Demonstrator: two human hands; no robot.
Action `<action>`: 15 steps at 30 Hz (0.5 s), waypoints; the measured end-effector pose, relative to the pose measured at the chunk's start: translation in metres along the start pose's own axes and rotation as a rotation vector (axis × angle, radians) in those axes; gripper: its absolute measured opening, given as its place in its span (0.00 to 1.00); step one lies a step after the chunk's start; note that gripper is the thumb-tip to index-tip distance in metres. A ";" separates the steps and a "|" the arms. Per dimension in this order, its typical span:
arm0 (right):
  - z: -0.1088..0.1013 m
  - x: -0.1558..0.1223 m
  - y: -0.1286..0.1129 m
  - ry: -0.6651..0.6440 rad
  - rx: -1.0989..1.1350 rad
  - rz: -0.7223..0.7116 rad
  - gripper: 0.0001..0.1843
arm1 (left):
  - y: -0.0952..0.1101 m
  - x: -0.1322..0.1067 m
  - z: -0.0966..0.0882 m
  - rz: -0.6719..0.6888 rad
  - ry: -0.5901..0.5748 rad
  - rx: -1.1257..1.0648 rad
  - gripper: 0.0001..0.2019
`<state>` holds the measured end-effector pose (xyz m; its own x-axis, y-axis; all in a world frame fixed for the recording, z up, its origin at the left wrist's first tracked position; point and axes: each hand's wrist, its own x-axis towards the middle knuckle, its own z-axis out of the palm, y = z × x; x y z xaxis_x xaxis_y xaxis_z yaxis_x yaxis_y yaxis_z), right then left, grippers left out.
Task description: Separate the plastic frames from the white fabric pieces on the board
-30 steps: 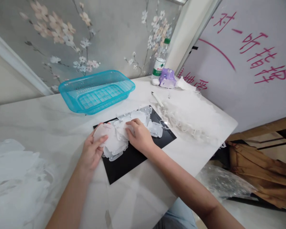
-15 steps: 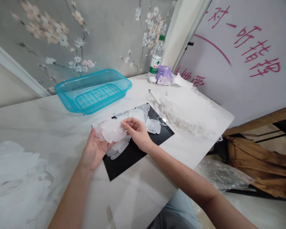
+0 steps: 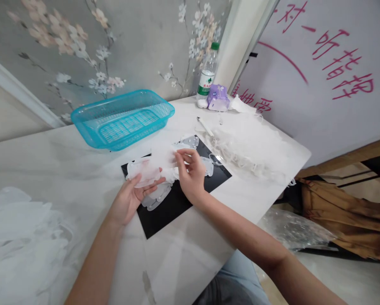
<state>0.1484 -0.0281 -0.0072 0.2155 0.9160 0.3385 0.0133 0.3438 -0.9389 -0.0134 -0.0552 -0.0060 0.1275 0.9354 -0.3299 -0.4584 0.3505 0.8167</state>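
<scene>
**Both hands at a translucent plastic piece above a black mat**

Nearest, both forearms reach in from the bottom edge. The left hand [image 3: 126, 203] lies palm up with its fingers [image 3: 139, 190] spread a little, cradling a translucent plastic piece [image 3: 144, 173] against the thumb. The right hand [image 3: 191, 173] is turned palm down and bent at the wrist, its fingers [image 3: 185, 156] drawn narrow on a thin white sheet [image 3: 161, 156] that runs from the piece. Below the hands, a chain of white snap-edged plastic pieces [image 3: 156, 197] lies on the black mat [image 3: 166, 218], with more at its far corner [image 3: 190, 142]. The mat sits on a pale marbled tabletop [image 3: 72, 178]. To the right lies a heap of white netting [image 3: 250, 148], with a white stick [image 3: 205, 126] at its far edge. Farther off stand a teal plastic basket [image 3: 122, 120], a water bottle [image 3: 207, 74] and a purple tissue pack [image 3: 218, 98].
</scene>
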 end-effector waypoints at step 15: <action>-0.008 0.008 0.003 -0.368 -0.562 -0.457 0.10 | -0.001 0.002 0.003 0.004 0.110 0.040 0.17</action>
<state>0.1580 -0.0214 -0.0077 -0.2639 0.7532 0.6025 0.5319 0.6347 -0.5605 -0.0103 -0.0538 -0.0060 0.0274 0.9267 -0.3749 -0.4226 0.3506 0.8357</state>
